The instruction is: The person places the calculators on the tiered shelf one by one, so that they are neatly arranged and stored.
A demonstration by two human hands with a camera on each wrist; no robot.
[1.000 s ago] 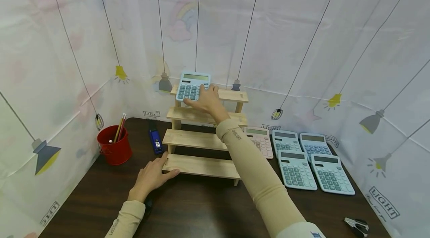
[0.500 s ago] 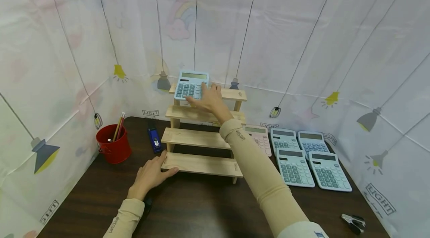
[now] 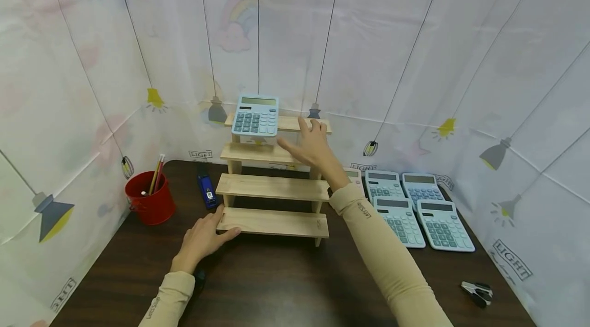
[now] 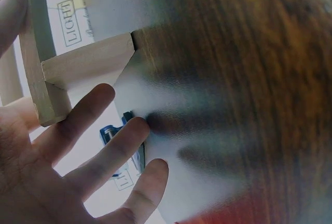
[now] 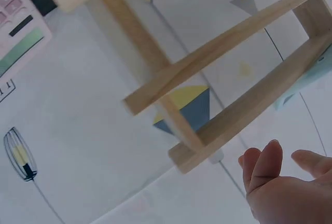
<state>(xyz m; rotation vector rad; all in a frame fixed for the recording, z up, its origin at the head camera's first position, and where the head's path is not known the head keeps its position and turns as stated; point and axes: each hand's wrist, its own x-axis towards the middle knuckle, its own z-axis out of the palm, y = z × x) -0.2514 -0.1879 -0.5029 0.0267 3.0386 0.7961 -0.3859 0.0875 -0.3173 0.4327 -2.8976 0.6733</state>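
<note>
A light blue calculator (image 3: 255, 116) leans face-out on the left part of the top tier of a wooden step shelf (image 3: 272, 186). Right of it, apart from it, my right hand (image 3: 313, 147) hovers before the upper tiers, fingers spread and holding nothing. In the right wrist view that hand (image 5: 290, 193) is at lower right, beside the shelf's plank ends. My left hand (image 3: 201, 240) rests at the left end of the lowest tier, thumb at its front edge. The left wrist view shows the fingers of this hand (image 4: 67, 167) extended against the plank's end.
Several light blue calculators (image 3: 399, 220) lie in rows at the right, with a pink one (image 3: 355, 176) partly behind my right arm. A red bucket (image 3: 151, 199) with pencils stands left, next to a blue stapler (image 3: 207, 191). A staple remover (image 3: 478, 293) lies front right.
My right hand has let go of the light blue calculator and drawn away to the right. The calculator stays on the top tier. My left hand keeps its place; the head view has shifted slightly.
</note>
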